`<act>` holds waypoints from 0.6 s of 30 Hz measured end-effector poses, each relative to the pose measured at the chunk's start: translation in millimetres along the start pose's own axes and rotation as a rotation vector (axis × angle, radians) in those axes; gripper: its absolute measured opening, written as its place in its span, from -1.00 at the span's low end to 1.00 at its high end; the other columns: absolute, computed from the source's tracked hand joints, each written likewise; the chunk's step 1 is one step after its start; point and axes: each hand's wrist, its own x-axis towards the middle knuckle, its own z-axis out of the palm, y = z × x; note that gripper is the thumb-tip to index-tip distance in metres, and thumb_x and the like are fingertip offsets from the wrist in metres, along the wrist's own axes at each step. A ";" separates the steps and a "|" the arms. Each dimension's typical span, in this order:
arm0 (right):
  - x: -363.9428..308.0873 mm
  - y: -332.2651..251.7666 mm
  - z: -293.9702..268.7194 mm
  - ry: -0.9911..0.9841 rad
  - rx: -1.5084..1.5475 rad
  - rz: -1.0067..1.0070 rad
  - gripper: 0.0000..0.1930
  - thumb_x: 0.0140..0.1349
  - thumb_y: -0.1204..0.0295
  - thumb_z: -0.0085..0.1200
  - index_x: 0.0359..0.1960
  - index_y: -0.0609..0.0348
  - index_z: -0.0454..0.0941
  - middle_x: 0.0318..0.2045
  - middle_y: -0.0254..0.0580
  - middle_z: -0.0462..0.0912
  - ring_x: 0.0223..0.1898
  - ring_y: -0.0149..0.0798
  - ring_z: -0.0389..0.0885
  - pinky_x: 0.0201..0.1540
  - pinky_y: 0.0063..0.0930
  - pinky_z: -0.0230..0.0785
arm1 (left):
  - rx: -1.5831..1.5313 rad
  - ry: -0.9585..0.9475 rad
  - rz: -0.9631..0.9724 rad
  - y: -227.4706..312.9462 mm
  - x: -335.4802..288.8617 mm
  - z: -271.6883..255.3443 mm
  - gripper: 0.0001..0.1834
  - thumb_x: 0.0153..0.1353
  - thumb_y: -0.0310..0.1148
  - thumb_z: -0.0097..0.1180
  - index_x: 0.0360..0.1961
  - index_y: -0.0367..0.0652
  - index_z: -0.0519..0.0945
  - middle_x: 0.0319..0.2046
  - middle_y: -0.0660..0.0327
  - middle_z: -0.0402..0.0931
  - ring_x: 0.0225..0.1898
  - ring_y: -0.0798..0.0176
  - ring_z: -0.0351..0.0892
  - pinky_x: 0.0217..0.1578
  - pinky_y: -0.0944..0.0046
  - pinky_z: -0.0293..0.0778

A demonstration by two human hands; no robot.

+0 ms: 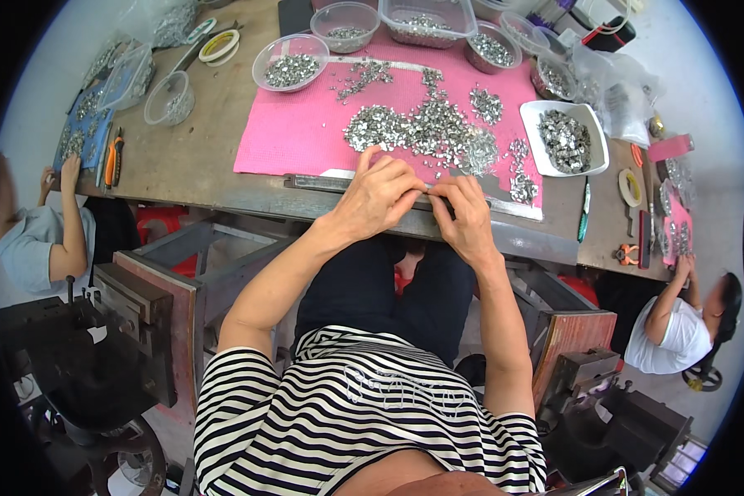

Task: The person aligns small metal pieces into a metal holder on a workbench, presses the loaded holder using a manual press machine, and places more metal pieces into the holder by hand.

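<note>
At the table's near edge my left hand (375, 197) and my right hand (469, 217) almost meet, fingertips close together. Both are closed in a pinch; whatever is between the fingers is too small to make out. Under them a narrow metal bar (312, 183) runs along the edge of a pink mat (266, 132). Just beyond my fingers, small shiny silver metal pieces (438, 124) lie in a loose heap on the mat. Beside the right hand is a smaller scatter of pieces (522, 187).
A white tray (601, 149) of metal pieces stands at the right, with a clear bowl (260, 66) of pieces at the back left. Tape rolls (221, 46) and orange-handled pliers (116, 161) lie leftward. Co-workers sit at both sides; dark machines (128, 326) flank me.
</note>
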 end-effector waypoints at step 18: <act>32.1 2.3 15.5 0.042 -0.028 0.058 -0.90 0.22 0.57 0.25 -0.24 0.21 0.66 -0.35 -0.15 0.61 -0.28 -0.07 0.59 -0.12 -0.25 0.37 | 0.011 -0.198 -0.225 -6.0 -20.7 -36.2 -0.44 0.48 0.04 -0.03 0.23 -0.18 0.60 0.31 0.05 0.49 0.51 -0.20 0.12 0.45 -0.48 -0.22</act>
